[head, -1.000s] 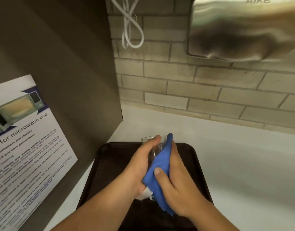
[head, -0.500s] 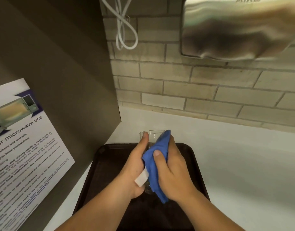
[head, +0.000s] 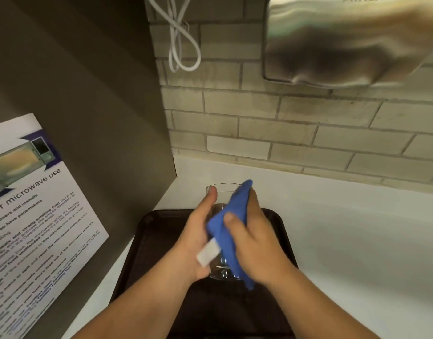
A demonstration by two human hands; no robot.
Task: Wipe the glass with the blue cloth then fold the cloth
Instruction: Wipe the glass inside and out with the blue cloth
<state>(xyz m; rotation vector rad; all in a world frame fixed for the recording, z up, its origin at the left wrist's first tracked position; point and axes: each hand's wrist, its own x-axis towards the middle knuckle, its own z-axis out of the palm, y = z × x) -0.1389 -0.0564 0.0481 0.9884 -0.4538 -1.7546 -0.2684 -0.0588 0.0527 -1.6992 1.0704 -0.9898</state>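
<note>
Left hand [head: 198,243] fingers curl around one clear glass [head: 221,194], thumb up near the rim, gripping it. Right hand [head: 257,243] is closed on one blue cloth [head: 228,231], thumb on top, pressing the cloth against the glass's right side. One white tag [head: 208,252] hangs from the cloth. The glass is tilted away, held over one dark tray [head: 147,243]. The tray sits on one white counter [head: 357,241]. One microwave notice [head: 34,216] at left, one white cable [head: 180,42] and one steel hand dryer [head: 345,40] on the brick wall [head: 284,128].
</note>
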